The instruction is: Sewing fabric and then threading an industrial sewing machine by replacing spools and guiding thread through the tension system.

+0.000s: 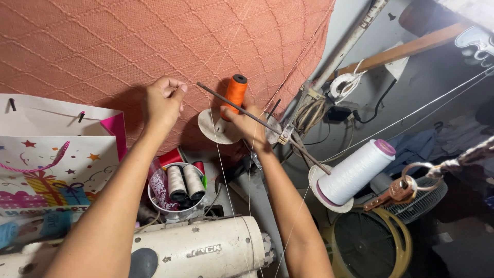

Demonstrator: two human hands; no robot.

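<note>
My left hand (pixel 163 102) is raised in front of an orange quilted cloth (pixel 154 41), its fingers pinched on a thin pale thread (pixel 218 149) that runs down toward the sewing machine. My right hand (pixel 246 123) grips the base of an orange thread spool (pixel 235 95) standing on a round white spool plate (pixel 213 131). A thin dark metal rod (pixel 267 126) crosses in front of that spool. A large white thread cone (pixel 355 170) sits tilted on a second plate to the right.
A cream sewing machine (pixel 195 252) lies at the bottom. Behind it stands a tub of thread spools (pixel 177 188). A patterned gift bag (pixel 46 159) is at left. A floor fan (pixel 370 242) and hanging keys (pixel 393 193) are at right.
</note>
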